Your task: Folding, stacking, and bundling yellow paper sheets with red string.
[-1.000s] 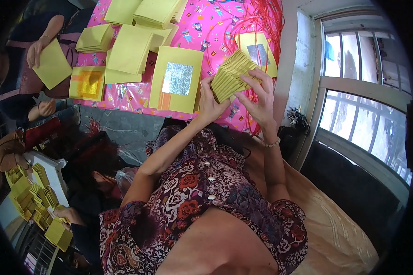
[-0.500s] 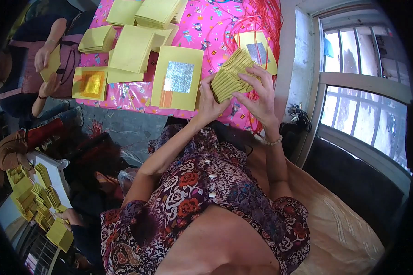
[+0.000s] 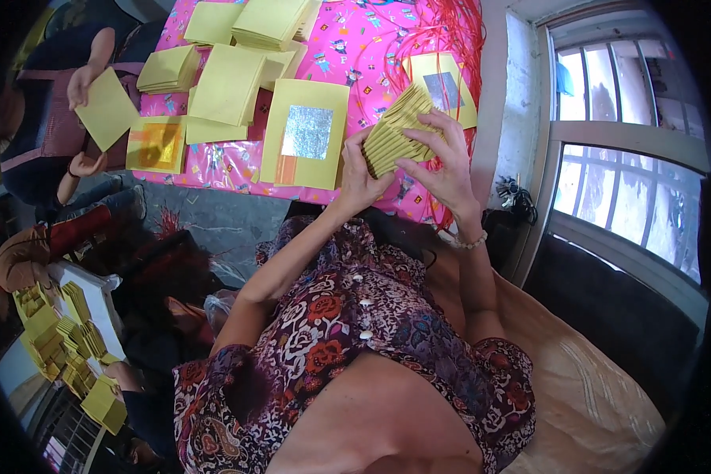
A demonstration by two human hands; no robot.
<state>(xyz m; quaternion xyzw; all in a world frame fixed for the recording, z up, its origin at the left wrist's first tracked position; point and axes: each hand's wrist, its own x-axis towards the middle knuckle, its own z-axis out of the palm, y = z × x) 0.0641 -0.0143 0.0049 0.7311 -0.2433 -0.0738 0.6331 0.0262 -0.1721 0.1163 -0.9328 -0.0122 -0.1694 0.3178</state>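
Holding a pleated yellow paper bundle [image 3: 395,141] between both hands above the near right part of the pink surface [image 3: 221,167], the person is apparently working on its folds, perhaps squaring or spreading them; which of these, the view is not settling. The left hand [image 3: 361,175] is gripping the bundle's near left side, while the right hand [image 3: 444,167] is resting curved fingers over its right side, with its thumb toward the near edge, so both hands are holding the same thing. The next move is likely calling for steady, light pressure from the two sides, since loose pleats could be slipping or fanning apart.

The bundle is showing many narrow, roughly parallel ridges and is tilting, its far end leaning right. Whether it is forming one folded piece or many layered ones, I cannot tell. A yellow sheet with a silver square [image 3: 306,133] is lying to its left, and a yellow sheet with a grey patch [image 3: 445,88] is lying beyond it at the far right, near tangled red strings [image 3: 460,28]. Plain yellow paper stacks [image 3: 223,83] are sitting farther left.
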